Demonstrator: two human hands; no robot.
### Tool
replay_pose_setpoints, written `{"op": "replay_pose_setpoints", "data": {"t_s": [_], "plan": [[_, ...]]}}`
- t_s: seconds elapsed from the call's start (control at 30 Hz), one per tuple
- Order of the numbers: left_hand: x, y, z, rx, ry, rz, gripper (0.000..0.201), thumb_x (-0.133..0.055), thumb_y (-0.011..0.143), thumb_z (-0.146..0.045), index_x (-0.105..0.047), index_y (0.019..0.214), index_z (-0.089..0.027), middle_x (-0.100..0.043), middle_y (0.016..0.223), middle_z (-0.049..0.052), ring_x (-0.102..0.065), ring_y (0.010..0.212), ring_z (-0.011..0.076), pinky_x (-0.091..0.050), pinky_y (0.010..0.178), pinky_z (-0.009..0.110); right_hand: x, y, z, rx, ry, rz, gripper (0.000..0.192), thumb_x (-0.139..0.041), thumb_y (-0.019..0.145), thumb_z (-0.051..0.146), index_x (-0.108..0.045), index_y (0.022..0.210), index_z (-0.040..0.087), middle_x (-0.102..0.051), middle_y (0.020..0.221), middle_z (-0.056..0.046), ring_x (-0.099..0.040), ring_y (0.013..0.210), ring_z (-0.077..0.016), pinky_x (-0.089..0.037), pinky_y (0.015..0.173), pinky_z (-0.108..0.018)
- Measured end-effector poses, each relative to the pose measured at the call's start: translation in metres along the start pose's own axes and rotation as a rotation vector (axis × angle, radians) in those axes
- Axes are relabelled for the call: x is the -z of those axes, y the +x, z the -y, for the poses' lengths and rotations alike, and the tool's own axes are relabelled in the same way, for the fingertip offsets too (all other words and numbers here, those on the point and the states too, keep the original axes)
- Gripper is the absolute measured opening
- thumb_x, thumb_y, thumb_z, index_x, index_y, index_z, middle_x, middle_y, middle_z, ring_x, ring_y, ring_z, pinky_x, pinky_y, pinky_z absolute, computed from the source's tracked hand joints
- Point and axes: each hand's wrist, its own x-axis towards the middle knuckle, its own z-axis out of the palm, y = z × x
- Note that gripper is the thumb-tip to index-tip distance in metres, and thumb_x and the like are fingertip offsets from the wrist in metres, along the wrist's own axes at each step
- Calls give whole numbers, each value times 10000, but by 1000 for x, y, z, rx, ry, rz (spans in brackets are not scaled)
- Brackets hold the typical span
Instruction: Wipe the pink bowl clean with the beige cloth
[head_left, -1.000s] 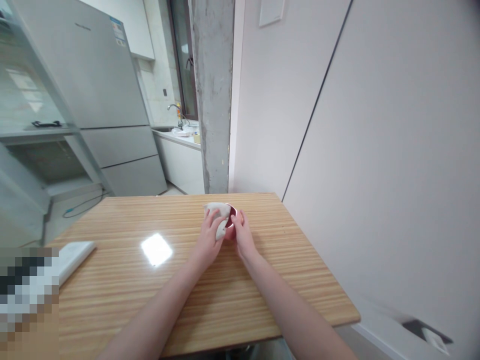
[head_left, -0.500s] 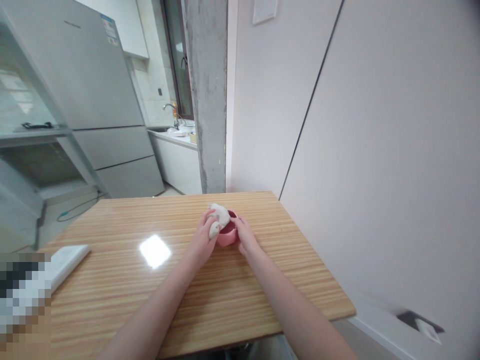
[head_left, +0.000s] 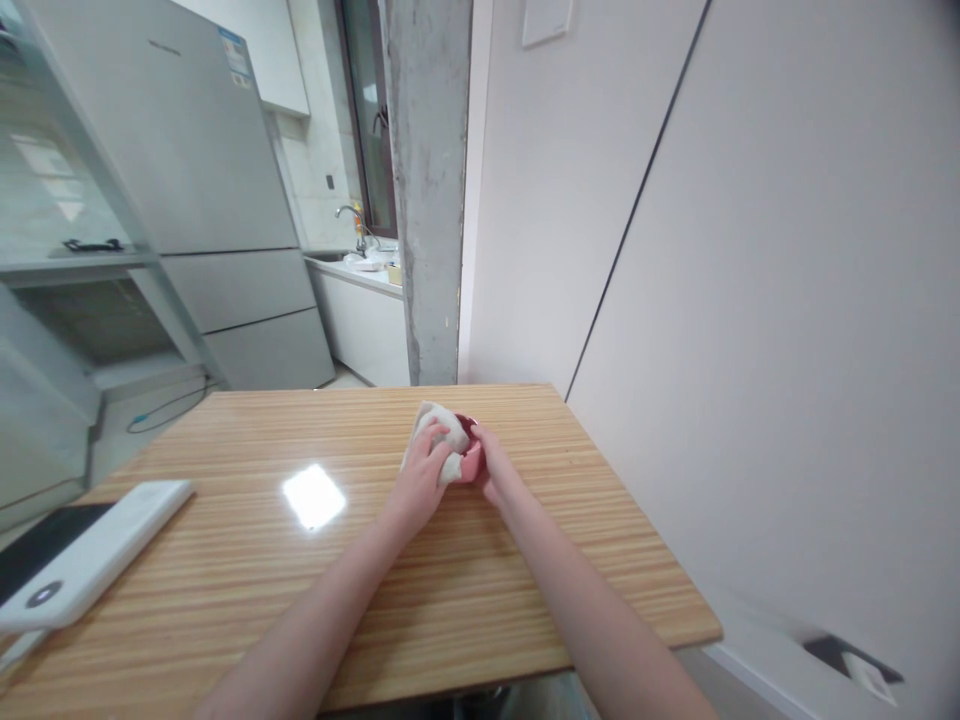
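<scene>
Since half a second ago the cloth (head_left: 439,440) has shifted: it lay bunched over the cup's near-left rim, and now it drapes further left and down the cup's (head_left: 471,462) side, with the left hand (head_left: 421,478) pressed over it. That hand is closed on the cloth, fingers curled round its folds against the pink cup. The right hand (head_left: 491,465) cups the other side, fingers wrapped on the wall, steadying it; how tightly it grips I cannot tell. The cup stands on the table (head_left: 360,600), toward the far edge, near the concrete pillar (head_left: 427,190).

Judging by this, the wiping is mid-way: the cloth covers rim and left side, while the red inside and the right side show bare.

A white device (head_left: 90,555) lies at the table's near-left corner, well apart. Behind stand a fridge (head_left: 202,180) and a sink counter (head_left: 360,275).
</scene>
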Motion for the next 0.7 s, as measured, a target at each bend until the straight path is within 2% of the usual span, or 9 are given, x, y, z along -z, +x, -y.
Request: {"op": "replay_pose_setpoints", "data": {"t_s": [0.1, 0.3, 0.37, 0.5, 0.7], "plan": [[2, -1, -3, -20, -8, 38, 248, -439, 792, -98, -582, 983, -164, -427, 1314, 134, -287, 1349, 269, -318, 1090, 456, 3, 1, 6, -72, 7, 38, 293, -659, 628, 334, -618, 886, 202, -691, 791, 0, -636, 823, -181, -506, 699, -282], [-10, -3, -2, 17, 4, -37, 312, -455, 801, -105, -544, 1096, -159, -284, 1442, 139, -196, 1386, 290, -281, 1099, 513, -2, -4, 4, 47, 49, -93, 408, -712, 594, 316, -574, 968, 229, -692, 899, 6, -634, 901, -172, -495, 807, -287], [-13, -2, 2, 0, 12, -30, 316, -460, 790, -97, -556, 1084, -161, -354, 1397, 135, -193, 1384, 293, -277, 1100, 523, -5, -6, 1, 48, 38, -108, 461, -731, 595, 328, -548, 1009, 240, -685, 923, 4, -635, 902, -172, -494, 817, -290], [-13, -1, 13, -30, 0, 7, 335, -431, 762, -53, -573, 1045, -163, -532, 1173, 122, -346, 1299, 267, -331, 1074, 512, -6, -6, 1, 19, 17, -100, 488, -754, 584, 318, -514, 1005, 251, -676, 869, 14, -634, 834, -156, -496, 763, -270], [-6, 0, 11, -118, -4, 100, 348, -433, 761, -65, -576, 1059, -174, -531, 1185, 112, -384, 1275, 253, -365, 1057, 483, 3, 0, 8, -145, -11, -88, 310, -701, 588, 320, -535, 830, 223, -631, 683, 30, -596, 680, -151, -465, 604, -257]]}}
